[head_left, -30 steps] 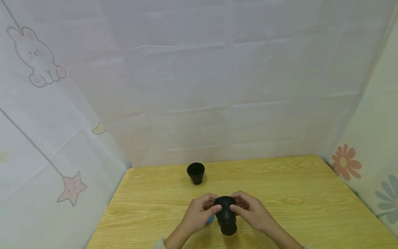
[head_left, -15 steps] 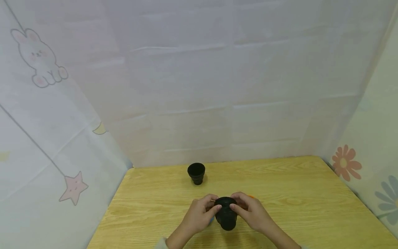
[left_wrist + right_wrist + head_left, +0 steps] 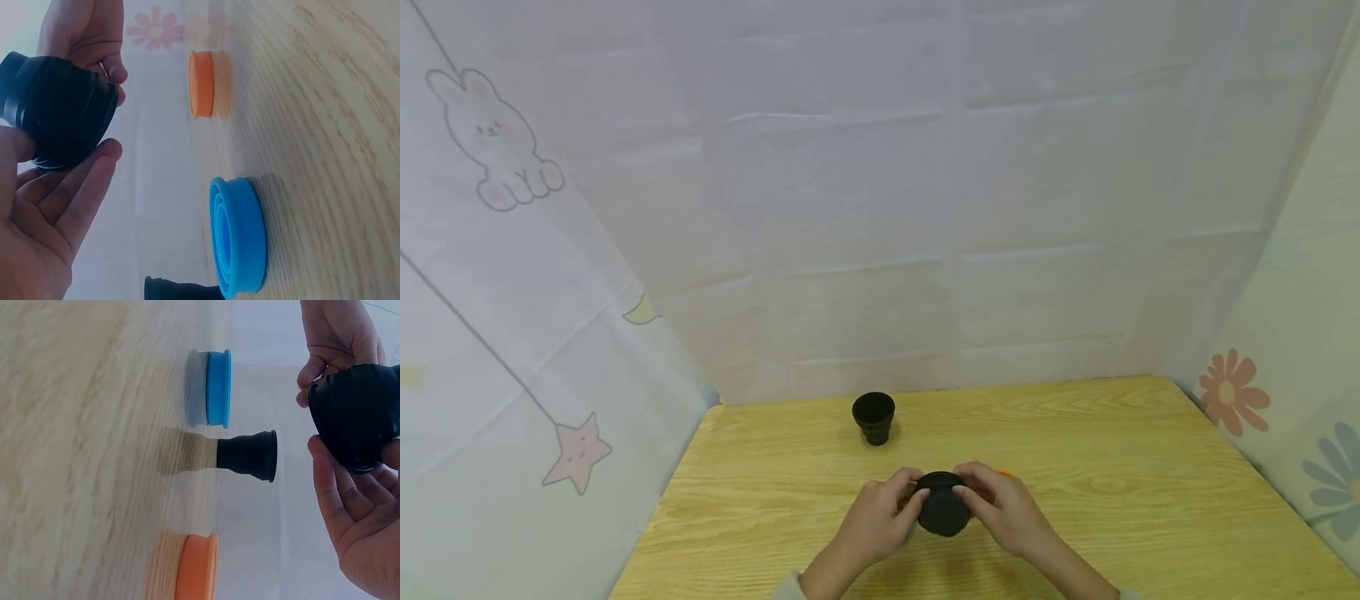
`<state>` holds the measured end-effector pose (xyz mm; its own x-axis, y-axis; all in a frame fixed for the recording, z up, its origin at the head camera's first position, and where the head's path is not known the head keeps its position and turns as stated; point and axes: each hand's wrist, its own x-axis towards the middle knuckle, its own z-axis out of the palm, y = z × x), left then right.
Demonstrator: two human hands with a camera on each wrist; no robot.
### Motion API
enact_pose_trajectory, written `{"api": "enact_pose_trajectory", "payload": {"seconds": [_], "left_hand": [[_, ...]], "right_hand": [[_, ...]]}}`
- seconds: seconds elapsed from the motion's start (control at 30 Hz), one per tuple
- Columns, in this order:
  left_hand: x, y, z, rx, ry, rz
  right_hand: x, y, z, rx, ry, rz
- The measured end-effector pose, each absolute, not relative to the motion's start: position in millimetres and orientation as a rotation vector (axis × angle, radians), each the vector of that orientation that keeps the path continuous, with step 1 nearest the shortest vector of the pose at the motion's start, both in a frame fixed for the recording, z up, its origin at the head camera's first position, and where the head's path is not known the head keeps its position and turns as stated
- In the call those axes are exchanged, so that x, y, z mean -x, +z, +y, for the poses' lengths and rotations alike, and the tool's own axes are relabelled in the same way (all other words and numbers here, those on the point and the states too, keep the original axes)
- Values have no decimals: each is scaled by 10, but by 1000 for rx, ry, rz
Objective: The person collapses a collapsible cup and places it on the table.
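Observation:
Both hands hold a black collapsible cup (image 3: 944,510) over the near part of the table, its narrow base turned towards the head camera. My left hand (image 3: 877,523) grips one side of the wide rim with thumb and fingers, and my right hand (image 3: 1009,513) grips the other. Seen from the left wrist, the ribbed black cup (image 3: 65,109) bulges at its middle and is well above the tabletop. Below it lie a flattened blue cup (image 3: 249,237) with nested rings and a flattened orange cup (image 3: 203,84), both mostly hidden by the hands in the head view.
A second black cup (image 3: 874,419), stretched out tall, stands upright near the back of the wooden table (image 3: 1075,433). In the right wrist view this standing cup (image 3: 247,456) is between the blue and orange ones. Printed cloth (image 3: 865,208) hangs behind the table.
The held black cup looks shorter from the head camera, its base having moved up towards the rim. Both hands stay almost in place; the standing cup is still.

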<state>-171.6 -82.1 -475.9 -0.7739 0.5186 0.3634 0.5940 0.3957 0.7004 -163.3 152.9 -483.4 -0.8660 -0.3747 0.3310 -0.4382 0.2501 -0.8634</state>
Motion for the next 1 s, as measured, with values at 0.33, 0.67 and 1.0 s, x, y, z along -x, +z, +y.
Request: {"api": "enact_pose_trajectory", "payload": {"seconds": [0.33, 0.67, 1.0], "left_hand": [[1776, -4737, -884, 902, -1861, -2536], [1861, -4719, -952, 859, -2340, -2494], [1887, -4681, -896, 816, -2323, -2563]], "right_hand": [[1687, -4826, 1502, -784, 1782, -2389], [1744, -4849, 1481, -750, 1672, -2405], [1778, -4908, 1496, -704, 1681, -2435]]}}
